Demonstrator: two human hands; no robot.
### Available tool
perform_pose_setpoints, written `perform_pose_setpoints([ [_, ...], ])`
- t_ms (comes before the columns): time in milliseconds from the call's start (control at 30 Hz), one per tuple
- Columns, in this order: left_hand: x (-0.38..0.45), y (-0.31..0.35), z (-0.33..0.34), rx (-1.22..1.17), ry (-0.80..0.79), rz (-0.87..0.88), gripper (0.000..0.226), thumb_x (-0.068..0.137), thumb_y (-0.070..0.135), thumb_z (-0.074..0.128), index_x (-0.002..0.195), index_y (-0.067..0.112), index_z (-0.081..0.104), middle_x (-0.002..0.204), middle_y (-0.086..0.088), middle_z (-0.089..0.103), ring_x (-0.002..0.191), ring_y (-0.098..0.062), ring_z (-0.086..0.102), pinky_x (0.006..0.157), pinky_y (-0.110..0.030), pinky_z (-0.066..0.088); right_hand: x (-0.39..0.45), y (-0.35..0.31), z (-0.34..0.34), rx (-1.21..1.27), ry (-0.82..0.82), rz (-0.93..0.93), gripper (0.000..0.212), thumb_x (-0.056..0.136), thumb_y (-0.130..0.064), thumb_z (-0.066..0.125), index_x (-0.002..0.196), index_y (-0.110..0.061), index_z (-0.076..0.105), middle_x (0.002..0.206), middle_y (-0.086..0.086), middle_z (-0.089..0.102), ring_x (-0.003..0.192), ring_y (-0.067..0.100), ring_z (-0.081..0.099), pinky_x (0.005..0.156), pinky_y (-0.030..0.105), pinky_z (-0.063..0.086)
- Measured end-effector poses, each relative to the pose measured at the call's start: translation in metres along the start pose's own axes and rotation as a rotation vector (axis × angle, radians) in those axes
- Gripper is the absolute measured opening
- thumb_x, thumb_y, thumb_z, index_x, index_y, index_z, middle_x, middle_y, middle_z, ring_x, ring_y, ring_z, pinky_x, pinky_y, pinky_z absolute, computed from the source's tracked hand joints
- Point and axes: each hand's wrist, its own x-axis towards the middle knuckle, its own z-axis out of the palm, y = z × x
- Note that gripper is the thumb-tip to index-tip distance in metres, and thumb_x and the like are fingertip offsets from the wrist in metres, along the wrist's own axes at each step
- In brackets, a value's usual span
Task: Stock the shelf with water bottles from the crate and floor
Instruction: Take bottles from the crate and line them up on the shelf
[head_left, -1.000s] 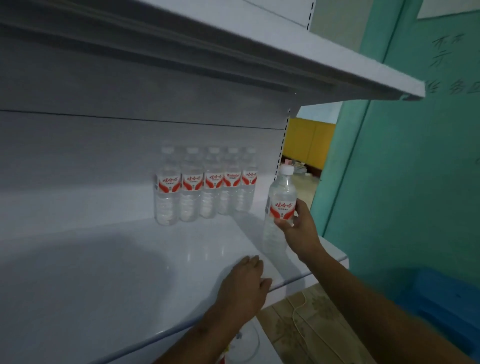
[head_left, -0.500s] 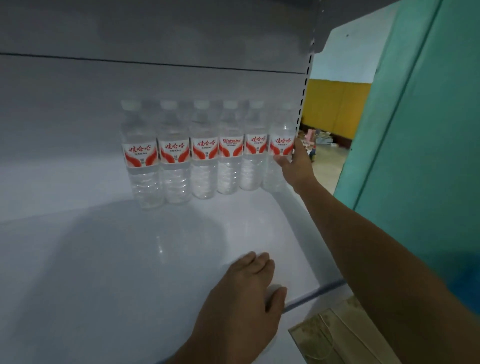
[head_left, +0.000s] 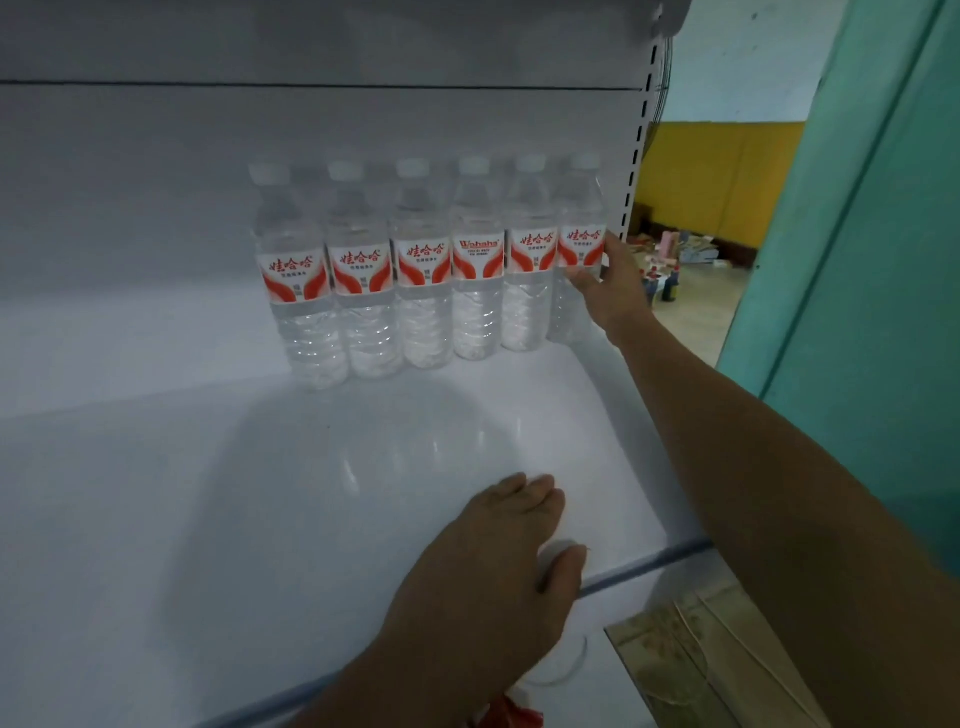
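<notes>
Head view, white shelf (head_left: 156, 519), six water bottles (head_left: 423, 265) upright in a touching row along its back wall around 12 o'clock, left hand (head_left: 498, 571) flat and released on the shelf at 6 o'clock, right hand (head_left: 610, 288) grasping the rightmost bottle (head_left: 579, 249) at 1 o'clock, teal wall (head_left: 857, 260) at 3 o'clock

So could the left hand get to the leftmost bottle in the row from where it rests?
Probably yes. The left hand lies flat near the shelf front edge, and the shelf surface between it and the leftmost bottle is bare, with nothing standing in the way.
</notes>
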Motion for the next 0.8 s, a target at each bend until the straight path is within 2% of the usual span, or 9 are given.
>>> perform_pose_setpoints([
  [33,0.000,-0.002,0.003,-0.017,0.009,0.000,0.063,0.086,0.053,0.029,0.143,0.027,0.039,0.150,0.018,0.033,0.139,0.003,0.022,0.108,-0.007,0.000,0.001,0.000,0.000,0.007,0.004,0.001,0.040,0.089,-0.015,0.069,0.125,-0.022,0.052,0.112,-0.014,0.058,0.104,0.004,0.055,0.089,0.025,0.044],
  [100,-0.001,-0.005,0.007,-0.011,0.011,-0.013,0.067,0.086,0.055,0.024,0.147,0.029,0.031,0.153,0.018,0.025,0.141,0.003,0.013,0.108,-0.009,-0.001,0.002,0.002,0.000,0.015,0.004,0.007,0.041,0.088,-0.016,0.070,0.125,-0.020,0.053,0.113,-0.014,0.060,0.105,0.005,0.057,0.089,0.024,0.046],
  [233,-0.002,-0.006,0.008,-0.032,-0.037,-0.038,0.061,0.092,0.055,0.030,0.147,0.030,0.029,0.154,0.019,0.024,0.142,0.003,0.012,0.115,-0.015,0.006,0.000,-0.002,-0.008,0.004,-0.043,0.079,0.062,0.084,-0.026,0.075,0.139,-0.021,0.047,0.132,-0.003,0.059,0.116,0.015,0.059,0.094,0.035,0.050],
  [300,-0.002,-0.007,0.009,-0.052,-0.001,-0.038,0.062,0.090,0.055,0.031,0.146,0.029,0.033,0.152,0.018,0.027,0.141,0.003,0.016,0.113,-0.013,0.007,-0.009,-0.001,-0.015,-0.014,-0.006,0.128,0.069,0.086,-0.032,0.073,0.145,-0.019,0.040,0.140,0.000,0.053,0.124,0.021,0.054,0.098,0.040,0.049],
  [400,-0.002,-0.004,0.009,-0.089,0.005,-0.032,0.057,0.094,0.050,0.040,0.145,0.024,0.036,0.152,0.013,0.030,0.141,0.000,0.020,0.108,-0.008,0.004,-0.049,-0.008,-0.039,-0.031,0.065,0.202,0.061,0.091,-0.028,0.067,0.144,-0.014,0.040,0.140,0.006,0.050,0.121,0.024,0.054,0.099,0.040,0.048],
  [500,-0.001,-0.002,0.006,-0.128,-0.001,-0.061,0.053,0.096,0.040,0.047,0.144,0.019,0.039,0.152,0.008,0.032,0.141,-0.005,0.023,0.110,-0.014,0.009,-0.123,-0.034,-0.076,0.001,0.064,0.232,0.048,0.093,-0.021,0.064,0.138,-0.013,0.049,0.136,0.003,0.054,0.116,0.018,0.056,0.102,0.040,0.048],
  [633,-0.009,0.004,-0.005,-0.269,0.064,-0.108,0.046,0.093,0.033,0.054,0.135,0.015,0.053,0.143,0.002,0.048,0.133,-0.010,0.041,0.110,-0.016,0.021,-0.260,-0.092,-0.132,0.057,0.155,0.204,0.028,0.095,-0.012,0.059,0.123,-0.016,0.062,0.124,-0.001,0.064,0.110,0.013,0.063,0.094,0.031,0.053],
  [700,-0.026,0.013,-0.012,-0.307,0.108,-0.071,0.042,0.094,0.029,0.052,0.134,0.015,0.054,0.141,0.001,0.050,0.131,-0.010,0.043,0.110,-0.017,0.024,-0.331,-0.111,-0.148,0.024,0.188,0.236,0.026,0.096,-0.013,0.059,0.120,-0.019,0.063,0.121,-0.004,0.065,0.110,0.011,0.064,0.092,0.029,0.053],
  [800,-0.068,0.041,-0.014,-0.535,0.205,-0.098,0.038,0.095,0.022,0.052,0.132,0.013,0.056,0.140,0.001,0.051,0.131,-0.007,0.043,0.109,-0.015,0.024,-0.421,-0.114,-0.159,-0.037,0.209,0.352,0.028,0.095,-0.015,0.060,0.122,-0.022,0.060,0.120,-0.007,0.065,0.108,0.009,0.063,0.093,0.031,0.052],
])
